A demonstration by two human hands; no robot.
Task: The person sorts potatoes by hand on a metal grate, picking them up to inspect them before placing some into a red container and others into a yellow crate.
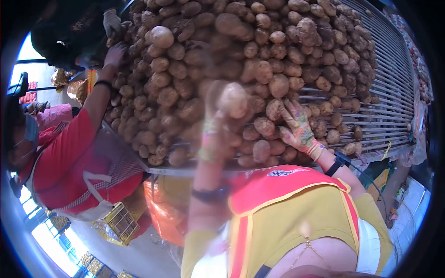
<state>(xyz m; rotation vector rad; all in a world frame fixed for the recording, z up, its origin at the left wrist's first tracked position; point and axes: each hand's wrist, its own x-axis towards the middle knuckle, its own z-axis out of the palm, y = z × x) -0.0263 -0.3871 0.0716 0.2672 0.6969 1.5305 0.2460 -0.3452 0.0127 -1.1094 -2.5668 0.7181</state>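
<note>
Smeared by motion, my left hand (pixel 213 123) in a patterned glove is raised over the potato heap. A pale potato (pixel 234 100) shows at its fingers, blurred along with it and apparently gripped. My right hand (pixel 300 129) wears a glove stained green, yellow and pink. It lies open on the near part of the heap, fingers and thumb apart. Its fingertips are right at a brown potato (pixel 275 110), and a smaller potato (pixel 264 126) sits left of the thumb. Soil clings to many potatoes around both hands.
Potatoes lie piled on a slatted metal bed (pixel 389 88), whose bars show on the right. A metal edge (pixel 185 172) runs along my side. At the left a co-worker in red (pixel 74 148) reaches into the heap; another person's gloved hand (pixel 111 22) is farther back. A yellow crate (pixel 121 223) stands below.
</note>
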